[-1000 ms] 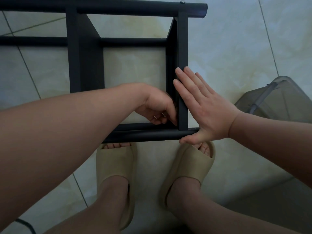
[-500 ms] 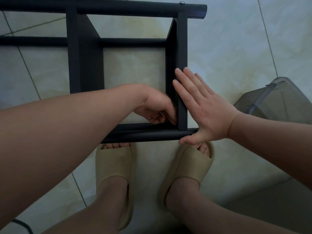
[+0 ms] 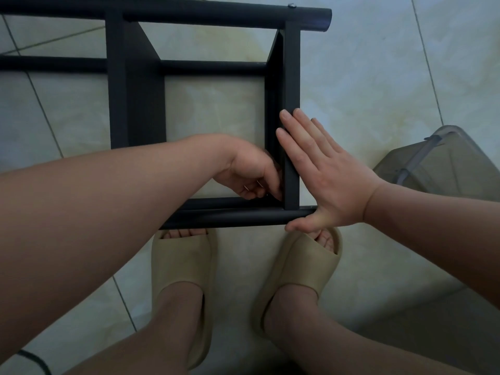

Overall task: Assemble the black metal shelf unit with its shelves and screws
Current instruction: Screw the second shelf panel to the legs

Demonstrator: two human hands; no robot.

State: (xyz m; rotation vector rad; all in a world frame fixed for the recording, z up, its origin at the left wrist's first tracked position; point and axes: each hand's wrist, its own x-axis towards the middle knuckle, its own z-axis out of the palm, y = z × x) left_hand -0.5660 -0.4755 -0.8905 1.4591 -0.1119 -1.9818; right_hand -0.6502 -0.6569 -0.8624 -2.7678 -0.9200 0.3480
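1. I am looking down through the head camera at the black shelf unit [image 3: 135, 90]. It is lying on its side on the tiled floor [image 3: 378, 77], directly ahead of the person.
2. The right hand [image 3: 324, 171] is pressing flat against the outer face of the end panel [image 3: 292, 77], with the fingers straight and close together. Its thumb is hooking under the end of the near tube [image 3: 230, 215].
3. The left hand [image 3: 251, 171] is reaching inside the frame. Its fingers are curling into the corner where the end panel is meeting the near tube.
4. I cannot tell whether the left hand is holding anything (small bright glints are showing between the fingers, too small to identify).
5. A screw [image 3: 292, 5] is sitting in the far tube [image 3: 216, 14], just above the end panel.
6. Two beige slippers are standing beside the near tube: the left slipper [image 3: 184, 266] and the right slipper [image 3: 300, 263]. Their toes are pointing at the frame.
7. A clear plastic bin [image 3: 446, 163] is standing to the right, apart from the frame.
8. A black cable [image 3: 35, 358] is lying in the bottom-left corner.
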